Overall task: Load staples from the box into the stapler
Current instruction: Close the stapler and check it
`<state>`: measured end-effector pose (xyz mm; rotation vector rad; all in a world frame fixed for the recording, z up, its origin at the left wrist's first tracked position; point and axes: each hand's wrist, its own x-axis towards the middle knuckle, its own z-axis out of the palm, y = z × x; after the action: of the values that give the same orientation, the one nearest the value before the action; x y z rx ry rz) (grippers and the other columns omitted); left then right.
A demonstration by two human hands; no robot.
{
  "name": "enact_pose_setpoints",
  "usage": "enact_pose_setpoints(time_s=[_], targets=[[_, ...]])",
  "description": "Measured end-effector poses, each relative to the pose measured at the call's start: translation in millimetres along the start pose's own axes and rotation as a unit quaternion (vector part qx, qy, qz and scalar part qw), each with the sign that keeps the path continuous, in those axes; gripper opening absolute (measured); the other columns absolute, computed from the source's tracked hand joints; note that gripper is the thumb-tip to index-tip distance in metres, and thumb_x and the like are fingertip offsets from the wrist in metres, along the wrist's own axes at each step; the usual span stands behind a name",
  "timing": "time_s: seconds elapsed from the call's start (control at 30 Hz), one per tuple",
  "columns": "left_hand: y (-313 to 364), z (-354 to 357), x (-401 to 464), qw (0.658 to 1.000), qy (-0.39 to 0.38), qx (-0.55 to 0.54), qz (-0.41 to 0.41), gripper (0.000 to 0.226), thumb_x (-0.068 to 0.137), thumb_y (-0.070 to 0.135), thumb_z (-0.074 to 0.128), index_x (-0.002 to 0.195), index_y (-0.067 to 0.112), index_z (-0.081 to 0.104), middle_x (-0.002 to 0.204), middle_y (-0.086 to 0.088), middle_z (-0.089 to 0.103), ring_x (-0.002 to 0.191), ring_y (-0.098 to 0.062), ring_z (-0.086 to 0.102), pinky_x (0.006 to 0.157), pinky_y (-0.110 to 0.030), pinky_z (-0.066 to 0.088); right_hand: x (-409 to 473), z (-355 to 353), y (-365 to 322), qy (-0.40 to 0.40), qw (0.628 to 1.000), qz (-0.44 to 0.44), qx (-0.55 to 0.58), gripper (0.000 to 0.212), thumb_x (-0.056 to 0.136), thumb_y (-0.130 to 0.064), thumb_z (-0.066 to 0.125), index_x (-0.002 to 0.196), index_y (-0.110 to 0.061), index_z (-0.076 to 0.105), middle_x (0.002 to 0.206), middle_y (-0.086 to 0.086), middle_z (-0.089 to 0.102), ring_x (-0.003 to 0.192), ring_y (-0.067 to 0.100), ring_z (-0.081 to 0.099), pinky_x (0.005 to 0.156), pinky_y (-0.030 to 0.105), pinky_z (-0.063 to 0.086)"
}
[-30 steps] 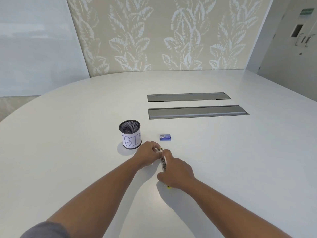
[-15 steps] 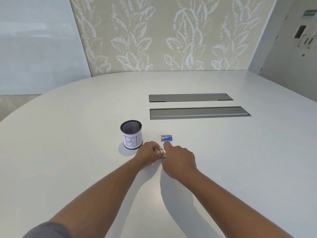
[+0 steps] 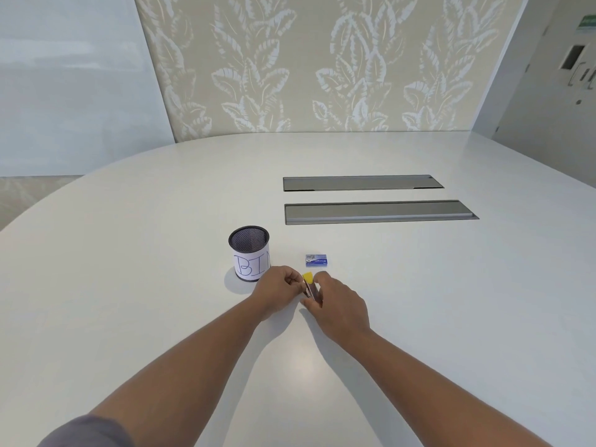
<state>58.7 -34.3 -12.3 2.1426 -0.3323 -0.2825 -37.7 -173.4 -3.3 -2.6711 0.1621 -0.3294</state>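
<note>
A small stapler (image 3: 309, 285) with a yellow end and a metal body lies between my two hands on the white table (image 3: 161, 253). My left hand (image 3: 280, 289) pinches it from the left with closed fingers. My right hand (image 3: 338, 303) grips it from the right and partly covers it. Whether the stapler is open I cannot tell. A small blue and white staple box (image 3: 316, 260) lies closed on the table just beyond the hands, apart from them.
A black mesh cup (image 3: 250, 253) with a paper label reading "BIN" stands left of the hands. Two long grey cable hatches (image 3: 380, 212) are set into the table further back. A leaf-patterned wall stands behind the table.
My right hand has shifted along the stapler, and the stapler's yellow end now shows at the far side between the hands. The staple box has not moved.
</note>
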Motion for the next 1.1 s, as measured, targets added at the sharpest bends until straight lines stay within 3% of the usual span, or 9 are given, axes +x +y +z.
enact_pose_setpoints(time_s=[0.13,0.27,0.33,0.47,0.57,0.73,0.93,1.03,1.1], targets=[[-2,1,1,1.0,0.007,0.014,0.008,0.004,0.089,0.022,0.072,0.089,0.019,0.075,0.072,0.006,0.064,0.065,-0.009,0.052,0.062,-0.024,0.042,-4,8,5,-0.008,1.0,-0.008,0.001,0.025,0.09,-0.045,0.057,0.1,-0.025,0.047,0.092,-0.006,0.055,0.084,0.023,0.054,0.063,0.035,0.044],[-2,0,2,1.0,0.001,0.025,-0.005,0.016,0.094,0.029,0.063,0.085,0.021,0.073,0.076,0.009,0.067,0.071,-0.014,0.056,0.064,-0.026,0.043,-4,14,7,-0.006,0.999,-0.035,-0.012,0.013,0.096,-0.033,0.05,0.098,-0.02,0.047,0.087,-0.003,0.051,0.078,0.025,0.052,0.062,0.035,0.038],[0,0,2,0.999,-0.008,-0.016,-0.036,0.032,0.095,0.043,0.058,0.08,0.019,0.073,0.079,0.01,0.068,0.072,-0.015,0.056,0.065,-0.029,0.043,-4,16,8,0.002,0.999,-0.037,-0.007,0.009,0.096,-0.028,0.048,0.1,-0.02,0.049,0.087,-0.001,0.054,0.078,0.025,0.053,0.062,0.037,0.039],[7,-1,-2,0.997,-0.004,-0.051,-0.064,0.077,0.08,0.086,0.04,0.07,0.014,0.067,0.063,0.009,0.06,0.06,-0.015,0.052,0.066,-0.031,0.045,-5,16,8,0.011,0.999,-0.036,0.011,0.005,0.096,-0.025,0.048,0.099,-0.021,0.048,0.082,-0.003,0.051,0.074,0.024,0.049,0.061,0.036,0.037],[11,0,-7,0.999,-0.017,-0.014,-0.042,0.081,0.072,0.096,0.035,0.069,0.018,0.057,0.065,0.003,0.051,0.061,-0.016,0.046,0.066,-0.033,0.042,-6,17,11,0.015,0.999,-0.033,0.023,0.004,0.097,-0.025,0.047,0.097,-0.022,0.047,0.08,-0.006,0.047,0.073,0.022,0.044,0.062,0.033,0.03],[13,-1,-11,0.999,-0.018,0.017,-0.021,0.066,0.077,0.085,0.048,0.066,0.02,0.044,0.059,0.005,0.04,0.059,-0.016,0.041,0.063,-0.033,0.034,-7,18,12,0.034,0.999,-0.026,0.03,0.009,0.099,-0.025,0.047,0.102,-0.019,0.052,0.083,-0.007,0.049,0.078,0.02,0.042,0.065,0.031,0.028],[24,-14,-10,0.972,-0.085,-0.188,-0.115,0.048,0.075,0.058,0.078,0.083,0.017,0.054,0.07,-0.001,0.049,0.058,-0.016,0.038,0.061,-0.029,0.039,-9,17,14,0.067,0.996,-0.034,0.038,0.015,0.101,-0.026,0.048,0.111,-0.021,0.057,0.093,-0.004,0.06,0.086,0.019,0.048,0.072,0.031,0.04],[23,-16,-12,0.941,-0.103,-0.291,-0.136,0.04,0.078,0.038,0.085,0.098,0.012,0.062,0.087,-0.008,0.063,0.07,-0.018,0.052,0.068,-0.026,0.055,-8,17,15,0.082,0.992,-0.032,0.087,0.018,0.1,-0.02,0.052,0.115,-0.016,0.061,0.101,-0.002,0.061,0.091,0.021,0.054,0.076,0.029,0.041],[20,-15,-15,0.923,-0.109,-0.343,-0.137,0.032,0.08,0.027,0.085,0.1,0.012,0.066,0.094,-0.007,0.068,0.078,-0.018,0.058,0.074,-0.025,0.058,-8,18,18,0.083,0.988,-0.024,0.127,0.021,0.098,-0.016,0.056,0.118,-0.014,0.061,0.105,-0.002,0.061,0.093,0.02,0.057,0.077,0.028,0.041]])
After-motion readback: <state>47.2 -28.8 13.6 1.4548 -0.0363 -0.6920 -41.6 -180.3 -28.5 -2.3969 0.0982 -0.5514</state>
